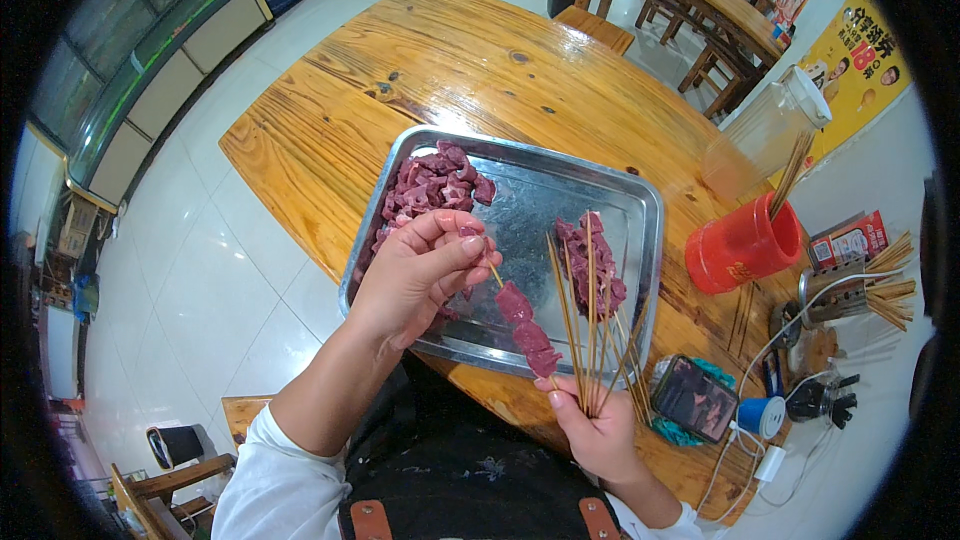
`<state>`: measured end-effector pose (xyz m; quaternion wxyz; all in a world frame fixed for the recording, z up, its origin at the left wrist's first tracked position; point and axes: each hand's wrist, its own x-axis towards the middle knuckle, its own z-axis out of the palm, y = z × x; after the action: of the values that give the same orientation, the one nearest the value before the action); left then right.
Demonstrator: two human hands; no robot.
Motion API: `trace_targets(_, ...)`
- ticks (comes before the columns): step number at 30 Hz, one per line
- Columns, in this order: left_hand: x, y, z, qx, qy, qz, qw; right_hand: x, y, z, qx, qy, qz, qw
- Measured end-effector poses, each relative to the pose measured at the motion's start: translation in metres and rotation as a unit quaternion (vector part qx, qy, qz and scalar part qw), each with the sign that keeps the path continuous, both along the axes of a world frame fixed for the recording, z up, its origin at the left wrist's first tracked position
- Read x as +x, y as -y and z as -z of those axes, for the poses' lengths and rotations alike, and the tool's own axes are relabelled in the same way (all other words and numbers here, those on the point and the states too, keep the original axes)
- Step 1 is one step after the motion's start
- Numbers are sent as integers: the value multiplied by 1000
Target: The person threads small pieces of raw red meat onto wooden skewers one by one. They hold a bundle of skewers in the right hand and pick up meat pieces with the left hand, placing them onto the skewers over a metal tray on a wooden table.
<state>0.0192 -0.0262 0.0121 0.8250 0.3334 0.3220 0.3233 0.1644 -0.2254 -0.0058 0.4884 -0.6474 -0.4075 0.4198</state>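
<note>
My left hand (427, 262) pinches a small piece of raw dark-red meat (471, 232) at the upper tip of a bamboo skewer. Several meat chunks (529, 334) are threaded lower on that skewer. With its fingertips my right hand (600, 424) grips the skewer's lower end, along with a fanned bundle of bare bamboo skewers (592, 315). Both hands are over a rectangular metal tray (517, 240). A pile of loose raw meat pieces (435, 184) lies at the tray's left, partly behind my left hand. Threaded meat skewers (596, 262) lie at its right, behind the bare skewers.
The tray rests on a wooden table (337, 97). To the right are a red plastic holder (742, 244) with skewers, a clear plastic pitcher (765, 135), a perforated metal holder (832, 292) with skewers, a smartphone (696, 397), a blue-and-white roll-shaped object (761, 416) and white cables.
</note>
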Motion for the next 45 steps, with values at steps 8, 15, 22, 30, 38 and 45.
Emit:
trace_targets(8,2,6,-2,19,3,14,1000,-1,-1,2,18,9,6,1000)
trace_targets(15,1,5,-9,20,-14,40,999,1,1,0,-8,11,-7,1000)
trace_targets(22,0,6,-11,93,-63,81,990,-2,-1,10,57,26,17,998)
trace_targets(30,2,8,-7,142,-95,108,979,-2,-1,12,44,24,5,999)
trace_targets(38,5,-9,1,249,-184,132,942,16,-4,-12,-50,217,-8,975)
trace_targets(45,25,-68,6,710,-438,92,543,44,-8,-17,22,394,98,914)
